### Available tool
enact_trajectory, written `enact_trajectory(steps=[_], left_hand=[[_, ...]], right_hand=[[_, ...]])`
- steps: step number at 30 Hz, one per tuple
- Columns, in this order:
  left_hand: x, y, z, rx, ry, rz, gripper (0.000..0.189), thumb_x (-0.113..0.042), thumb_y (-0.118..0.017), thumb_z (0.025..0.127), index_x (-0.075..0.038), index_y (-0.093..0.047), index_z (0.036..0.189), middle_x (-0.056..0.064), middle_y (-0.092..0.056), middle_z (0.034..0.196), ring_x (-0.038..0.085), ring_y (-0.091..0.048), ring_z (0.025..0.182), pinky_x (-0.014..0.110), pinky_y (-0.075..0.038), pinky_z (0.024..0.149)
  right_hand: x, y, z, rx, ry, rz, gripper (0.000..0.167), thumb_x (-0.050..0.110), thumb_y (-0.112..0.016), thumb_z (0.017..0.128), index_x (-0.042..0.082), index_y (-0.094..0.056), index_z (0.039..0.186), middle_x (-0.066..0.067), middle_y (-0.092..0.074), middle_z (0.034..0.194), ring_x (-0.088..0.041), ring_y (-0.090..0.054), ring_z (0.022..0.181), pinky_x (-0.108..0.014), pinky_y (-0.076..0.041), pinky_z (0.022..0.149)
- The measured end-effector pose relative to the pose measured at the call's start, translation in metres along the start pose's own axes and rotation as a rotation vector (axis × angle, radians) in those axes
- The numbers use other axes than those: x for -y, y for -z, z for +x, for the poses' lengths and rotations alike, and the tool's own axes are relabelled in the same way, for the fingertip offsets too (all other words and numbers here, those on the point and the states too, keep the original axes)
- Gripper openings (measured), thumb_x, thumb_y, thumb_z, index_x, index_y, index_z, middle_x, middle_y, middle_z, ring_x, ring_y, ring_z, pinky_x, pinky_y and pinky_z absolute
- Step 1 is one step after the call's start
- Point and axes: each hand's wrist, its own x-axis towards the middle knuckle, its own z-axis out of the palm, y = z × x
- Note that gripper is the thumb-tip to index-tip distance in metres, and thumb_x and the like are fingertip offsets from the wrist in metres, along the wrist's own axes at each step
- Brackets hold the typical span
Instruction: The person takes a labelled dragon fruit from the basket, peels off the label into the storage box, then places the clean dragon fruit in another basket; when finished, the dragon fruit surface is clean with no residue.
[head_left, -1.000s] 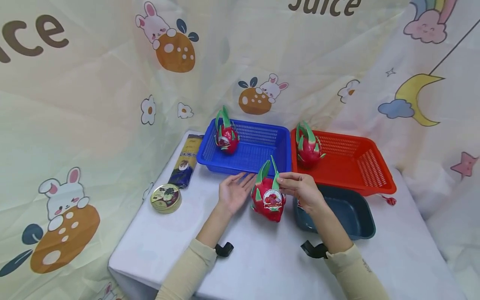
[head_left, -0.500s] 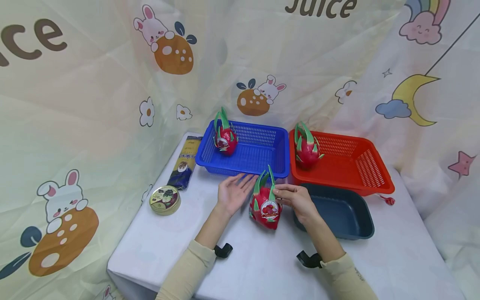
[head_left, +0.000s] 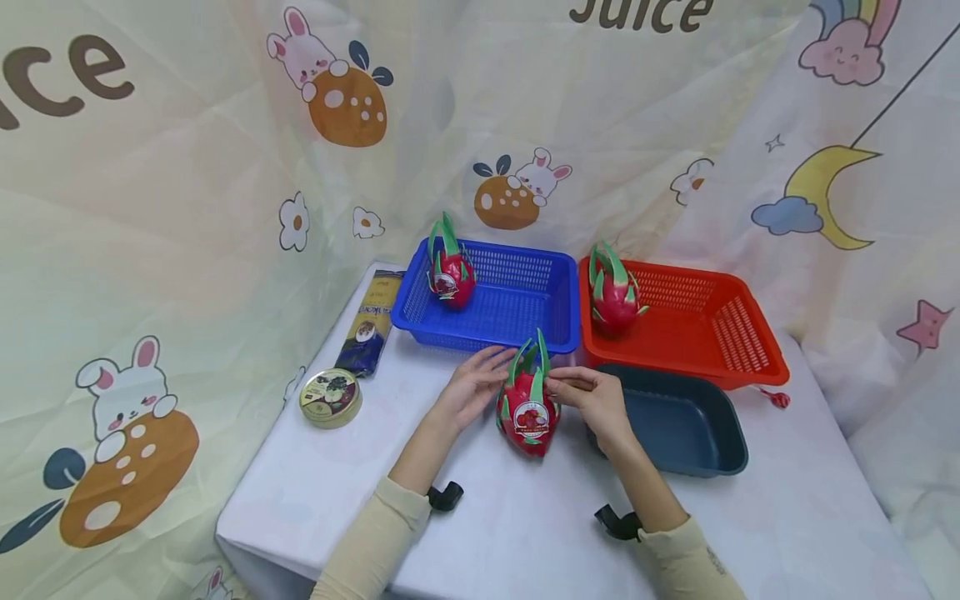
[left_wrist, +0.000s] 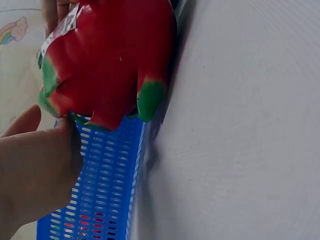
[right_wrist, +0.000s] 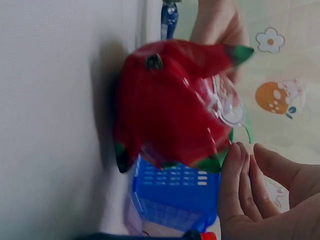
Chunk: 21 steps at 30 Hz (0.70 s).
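Observation:
A red dragon fruit (head_left: 528,417) with green leaf tips and a round label stands low at the table's middle, between both hands. My left hand (head_left: 471,390) is at its left side, fingers loosely bent and fingertips right at the leaves. In the left wrist view the thumb of that hand is spread from the fingers, which meet the fruit's underside. My right hand (head_left: 596,404) is at its right side. The right wrist view shows straight fingers (right_wrist: 235,180) against a green scale tip, with a gap to the thumb.
Behind stand a blue basket (head_left: 517,292) and a red basket (head_left: 697,333), each with a dragon fruit at its left end. A dark teal bin (head_left: 682,425) sits right, a lollipop (head_left: 776,399) beyond. Left lie a round tin (head_left: 330,398) and a blue-gold packet (head_left: 371,321).
The fruit has come down and turned more upright. My right hand has moved slightly left and down with it. My left fingers have closed in on its left side.

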Motion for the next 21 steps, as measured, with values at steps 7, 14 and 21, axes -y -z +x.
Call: enact_trajectory(steps=[7,14,21], left_hand=[[0.004,-0.003,-0.001,-0.029,-0.011,0.077,0.064,0.02,-0.052,0.096,0.006,-0.034,0.157,0.027,-0.045,0.156,0.036,-0.049,0.143,0.029,-0.057,0.099],[0.004,-0.005,0.001,-0.032,-0.024,0.244,0.051,0.01,-0.065,0.095,0.008,-0.052,0.145,0.026,-0.062,0.141,0.025,-0.069,0.12,0.027,-0.059,0.093],[0.004,-0.002,-0.003,-0.015,-0.091,0.329,0.049,0.007,-0.068,0.095,0.006,-0.054,0.142,0.028,-0.062,0.138,0.025,-0.073,0.114,0.028,-0.059,0.093]], right_hand=[[0.002,0.006,-0.015,0.049,0.026,-0.083,0.033,0.023,-0.081,0.094,0.004,-0.076,0.121,-0.013,-0.078,0.111,-0.027,-0.076,0.099,-0.034,-0.063,0.087],[-0.002,0.014,-0.024,0.096,0.039,-0.133,0.036,0.023,-0.081,0.093,0.003,-0.074,0.122,-0.016,-0.077,0.112,-0.033,-0.076,0.1,-0.031,-0.063,0.086],[-0.004,0.025,-0.022,0.207,0.05,-0.162,0.028,0.02,-0.078,0.096,0.001,-0.076,0.117,-0.016,-0.078,0.108,-0.046,-0.073,0.099,-0.045,-0.063,0.089]])
